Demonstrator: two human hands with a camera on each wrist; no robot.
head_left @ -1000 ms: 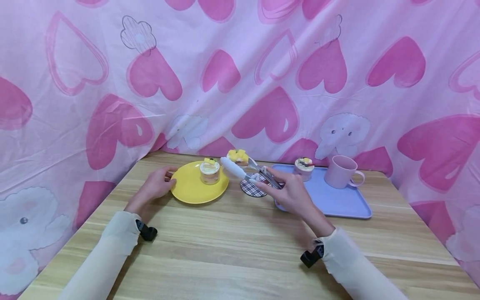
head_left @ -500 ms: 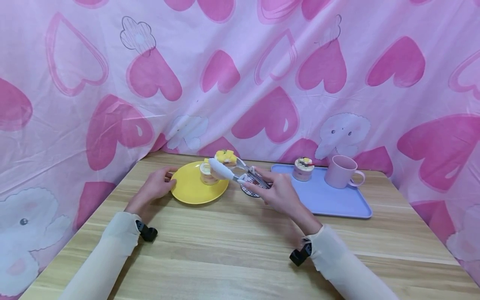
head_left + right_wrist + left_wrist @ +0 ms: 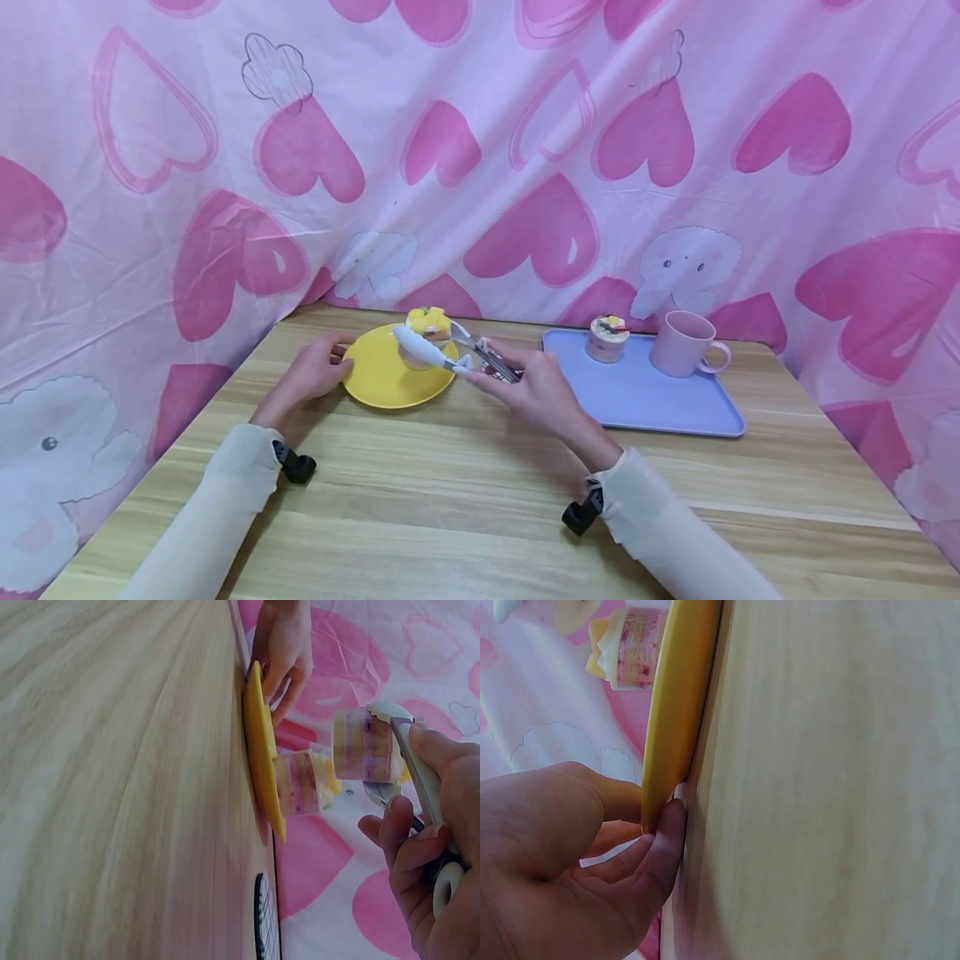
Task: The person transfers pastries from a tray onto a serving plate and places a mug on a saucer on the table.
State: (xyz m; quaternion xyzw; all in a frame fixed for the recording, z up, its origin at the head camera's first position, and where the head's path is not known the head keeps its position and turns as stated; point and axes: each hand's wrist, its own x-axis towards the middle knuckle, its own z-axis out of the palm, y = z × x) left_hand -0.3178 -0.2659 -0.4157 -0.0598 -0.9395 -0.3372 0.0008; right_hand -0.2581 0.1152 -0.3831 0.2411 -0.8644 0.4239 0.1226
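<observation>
My left hand (image 3: 311, 367) pinches the left rim of a yellow plate (image 3: 375, 385), fingertips beneath the edge in the left wrist view. A cake cup (image 3: 298, 784) with yellow fruit on top stands on that plate, mostly hidden behind the tongs in the head view. With my right hand (image 3: 542, 387) I grip tongs (image 3: 420, 347) with a white tip and metal arms. Between the tongs' tips a second layered cake cup (image 3: 351, 746), topped with yellow fruit cubes, is held up in the air, overlapping the plate's right side in the head view.
Right of the plate lies a checked round coaster (image 3: 264, 919), partly behind my right hand in the head view. Farther right, a lavender tray (image 3: 660, 408) bears a cake cup (image 3: 606, 344) and a pink mug (image 3: 678, 346). A pink heart-print cloth (image 3: 525, 233) hangs behind the table.
My right hand has moved left with the tongs and the held cake cup, from above the coaster to over the plate. The left hand and plate stay put.
</observation>
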